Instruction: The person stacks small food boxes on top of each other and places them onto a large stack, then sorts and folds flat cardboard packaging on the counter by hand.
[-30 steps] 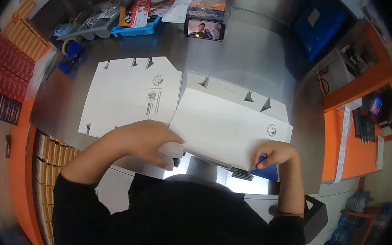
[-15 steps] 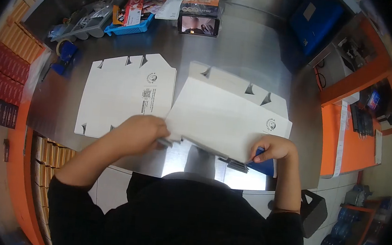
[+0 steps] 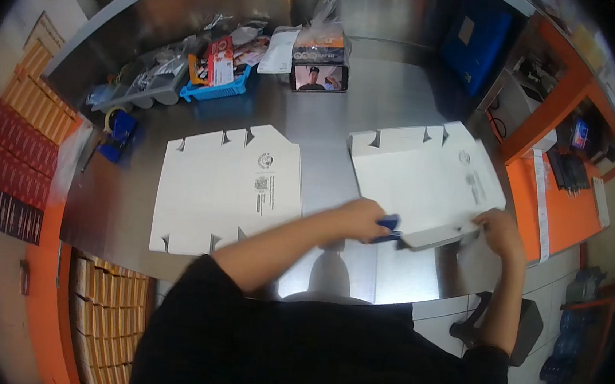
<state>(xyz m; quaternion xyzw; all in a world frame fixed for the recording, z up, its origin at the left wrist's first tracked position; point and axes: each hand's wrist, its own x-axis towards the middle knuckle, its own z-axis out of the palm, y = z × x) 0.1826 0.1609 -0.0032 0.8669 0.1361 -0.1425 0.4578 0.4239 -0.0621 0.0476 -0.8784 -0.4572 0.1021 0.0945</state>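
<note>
My left hand (image 3: 363, 221) is closed around a small dark-blue object (image 3: 390, 227) of a kind I cannot make out, at the near left corner of the right-hand stack. My right hand (image 3: 503, 235) pinches the near right edge of that stack of flat white cardboard box blanks (image 3: 418, 176), which carry a printed round logo and slotted flaps. The near edge is slightly blurred where the hands are. To the left, another stack of flat white box blanks (image 3: 212, 191) lies on the table, with my left forearm just over its near right corner.
A phone (image 3: 319, 78) stands against a packaged box on the metal table (image 3: 325, 157). Left of it are a blue basket (image 3: 217, 90) and a grey tray (image 3: 152, 89). A blue tape dispenser (image 3: 117, 135) lies at far left, and a blue case (image 3: 476, 42) stands at back right.
The right-hand blanks have shifted right and turned so the printing lies along the right side. My left hand has moved right and now holds the blue object. The camera view has shifted.
</note>
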